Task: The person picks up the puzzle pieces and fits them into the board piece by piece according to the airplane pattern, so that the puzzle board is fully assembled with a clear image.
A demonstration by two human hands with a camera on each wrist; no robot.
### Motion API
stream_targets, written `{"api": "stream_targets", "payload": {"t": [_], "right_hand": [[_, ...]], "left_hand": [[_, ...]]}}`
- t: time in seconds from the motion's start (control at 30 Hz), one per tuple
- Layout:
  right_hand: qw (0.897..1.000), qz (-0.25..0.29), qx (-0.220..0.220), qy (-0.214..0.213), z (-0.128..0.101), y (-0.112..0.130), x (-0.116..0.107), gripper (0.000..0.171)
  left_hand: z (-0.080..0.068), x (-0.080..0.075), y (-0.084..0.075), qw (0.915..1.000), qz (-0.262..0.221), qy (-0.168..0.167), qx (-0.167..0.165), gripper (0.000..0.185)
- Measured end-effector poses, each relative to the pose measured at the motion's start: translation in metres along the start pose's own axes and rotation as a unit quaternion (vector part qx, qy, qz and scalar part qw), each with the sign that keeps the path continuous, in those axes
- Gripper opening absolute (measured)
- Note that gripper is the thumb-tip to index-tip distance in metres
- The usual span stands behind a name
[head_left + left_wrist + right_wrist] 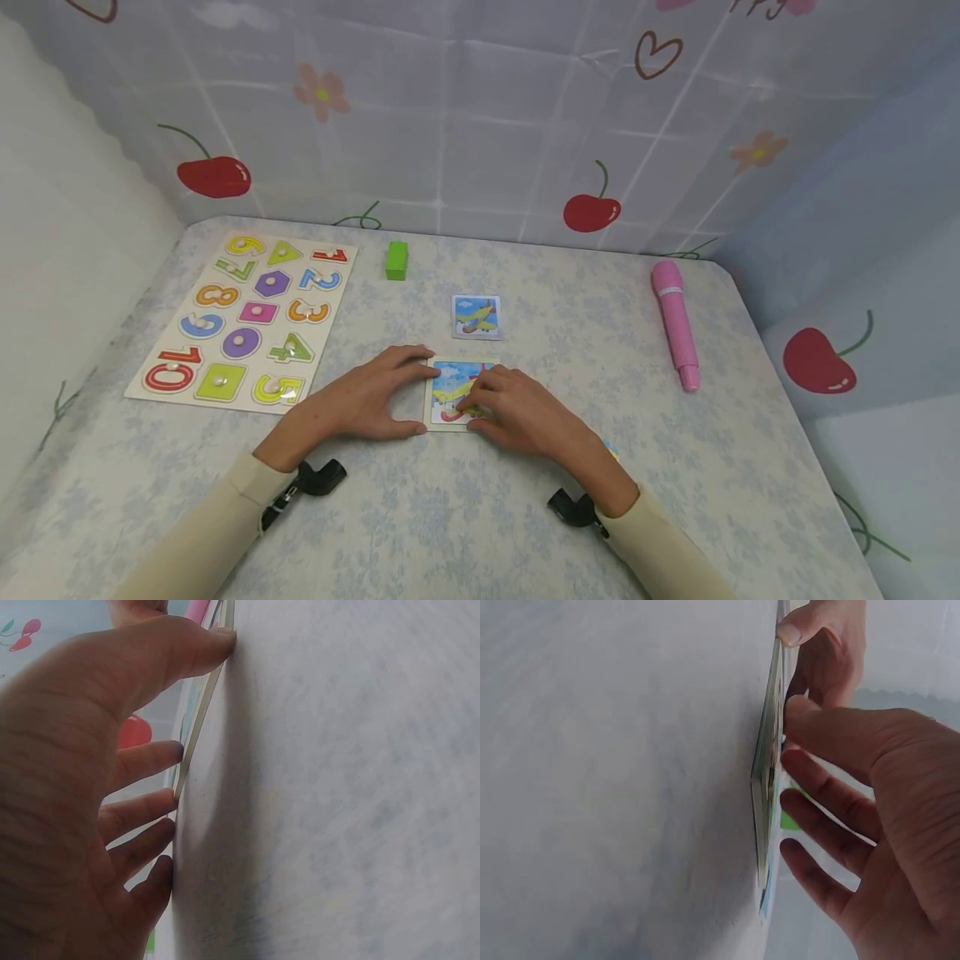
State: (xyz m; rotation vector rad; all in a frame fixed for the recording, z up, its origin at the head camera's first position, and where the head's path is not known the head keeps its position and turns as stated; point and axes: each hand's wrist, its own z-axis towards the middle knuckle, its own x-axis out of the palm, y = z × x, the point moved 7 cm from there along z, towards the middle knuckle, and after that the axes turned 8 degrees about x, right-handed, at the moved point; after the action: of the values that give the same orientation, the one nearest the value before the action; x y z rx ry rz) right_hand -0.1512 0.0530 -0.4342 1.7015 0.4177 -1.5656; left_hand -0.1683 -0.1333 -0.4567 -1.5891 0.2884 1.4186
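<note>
A number puzzle board (240, 321) lies at the far left of the counter (450, 517). The left hand (360, 400) rests open, thumb and forefinger bracing the left edge of the small picture puzzle (447, 392) at centre. The right hand (517, 412) presses relaxed fingertips on its pieces. Behind sit a green block (397, 260) and a picture card (477, 317); a pink pen (677, 323) lies right.

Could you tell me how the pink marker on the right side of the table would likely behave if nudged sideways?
The pink marker looks round-bodied and lies flat on the table, so it would probably roll. It seems like light plastic, likely stiff and easy to lift.
</note>
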Motion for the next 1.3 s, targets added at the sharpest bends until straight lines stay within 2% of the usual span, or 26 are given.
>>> {"api": "stream_targets", "payload": {"t": [0.17,0.47,0.77,1.07,1.3], "right_hand": [[1.000,0.006,0.022,-0.010,-0.011,-0.007,-0.013,0.027],[0.997,0.011,0.072,-0.040,-0.045,-0.029,-0.036,0.029],[0.993,0.014,0.099,-0.061,-0.077,-0.046,-0.052,0.033],[0.987,0.031,0.152,-0.048,-0.124,-0.068,-0.055,0.037],[0.980,0.038,0.194,-0.021,-0.147,-0.078,-0.048,0.044]], "left_hand": [[0.001,0.001,-0.001,1.0000,-0.001,0.002,-0.001,0.075],[-0.001,0.002,0.000,0.9999,-0.006,0.006,-0.009,0.074],[-0.003,0.000,-0.001,0.9999,-0.010,0.000,-0.008,0.075],[0.000,0.000,0.001,0.9999,-0.005,0.005,-0.013,0.076],[-0.001,0.000,0.000,0.9999,-0.006,0.004,-0.013,0.077]]}}
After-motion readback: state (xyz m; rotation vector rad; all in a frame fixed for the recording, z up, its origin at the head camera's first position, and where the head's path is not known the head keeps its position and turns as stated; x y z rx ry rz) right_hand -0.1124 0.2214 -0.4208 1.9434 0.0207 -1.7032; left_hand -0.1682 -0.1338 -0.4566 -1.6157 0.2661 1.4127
